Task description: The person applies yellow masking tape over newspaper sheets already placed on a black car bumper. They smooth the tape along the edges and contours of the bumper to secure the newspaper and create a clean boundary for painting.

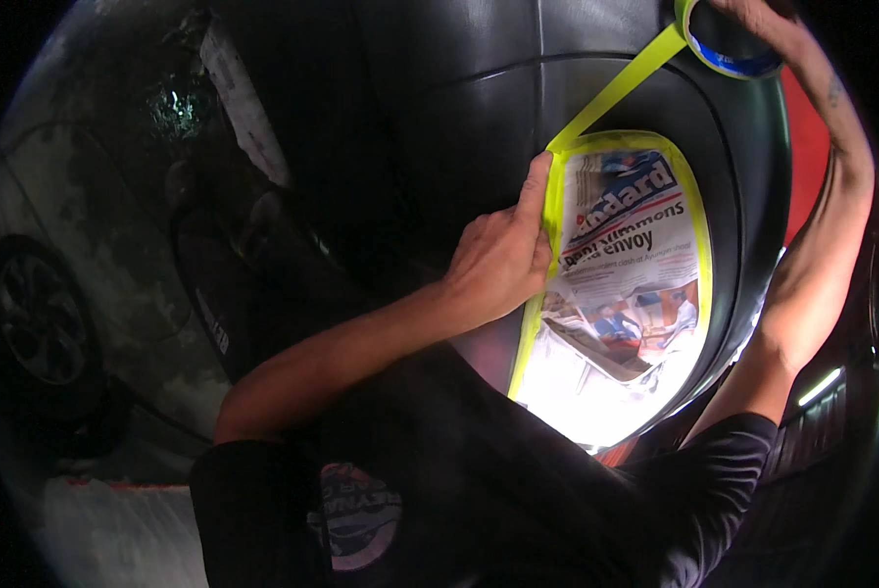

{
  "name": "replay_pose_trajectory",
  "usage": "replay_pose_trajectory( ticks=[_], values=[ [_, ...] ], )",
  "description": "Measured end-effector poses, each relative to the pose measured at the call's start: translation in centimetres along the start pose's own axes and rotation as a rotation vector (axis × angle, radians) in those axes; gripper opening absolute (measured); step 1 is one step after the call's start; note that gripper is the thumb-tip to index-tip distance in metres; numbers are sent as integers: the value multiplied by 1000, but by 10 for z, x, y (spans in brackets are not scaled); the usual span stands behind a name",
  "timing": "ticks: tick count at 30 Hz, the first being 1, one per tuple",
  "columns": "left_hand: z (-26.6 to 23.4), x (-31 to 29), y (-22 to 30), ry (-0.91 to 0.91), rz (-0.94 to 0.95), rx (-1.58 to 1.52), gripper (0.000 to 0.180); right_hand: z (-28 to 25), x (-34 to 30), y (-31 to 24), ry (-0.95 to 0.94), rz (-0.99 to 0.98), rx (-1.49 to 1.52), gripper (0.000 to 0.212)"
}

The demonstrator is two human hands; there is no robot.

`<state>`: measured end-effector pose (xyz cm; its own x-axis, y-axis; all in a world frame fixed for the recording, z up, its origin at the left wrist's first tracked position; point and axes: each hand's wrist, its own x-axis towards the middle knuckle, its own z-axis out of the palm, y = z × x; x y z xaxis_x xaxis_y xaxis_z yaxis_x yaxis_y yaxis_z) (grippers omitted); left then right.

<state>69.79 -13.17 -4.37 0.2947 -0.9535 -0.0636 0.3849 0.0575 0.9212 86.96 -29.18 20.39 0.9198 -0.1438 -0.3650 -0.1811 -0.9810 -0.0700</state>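
A person in a dark shirt (pixel 479 490) leaned over the glossy black body of a car (pixel 439 127), both bare forearms reaching up from the lower edge. The left hand (pixel 503 255) lay with fingers loosely curled, its forefinger stretched along a yellow-green masking tape strip (pixel 554 211) and pressing it onto the left edge of a sheet of newspaper (pixel 626 294) that covered an oval patch of the panel. Tape already bordered the paper's left side, top and right. Beyond the fingertip, the strip ran taut and diagonal up to a tape roll (pixel 724 44) with a blue inner rim, gripped in the closed right hand (pixel 763 20) at the upper edge. A red surface (pixel 807 147) showed beyond the right forearm.
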Motion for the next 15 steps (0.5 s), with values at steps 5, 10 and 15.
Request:
replay_pose_trajectory(
  ticks=[5,10,15],
  values=[
    [4,1,-15,102,136,-45,78,-9,-5,23,-1,83,-80,29],
    [2,3,-14,119,127,-79,78,0,-9,18,34,-129,-163,30],
    [-3,5,-12,110,86,-10,77,-3,-17,21,12,-124,-203,29]
  ],
)
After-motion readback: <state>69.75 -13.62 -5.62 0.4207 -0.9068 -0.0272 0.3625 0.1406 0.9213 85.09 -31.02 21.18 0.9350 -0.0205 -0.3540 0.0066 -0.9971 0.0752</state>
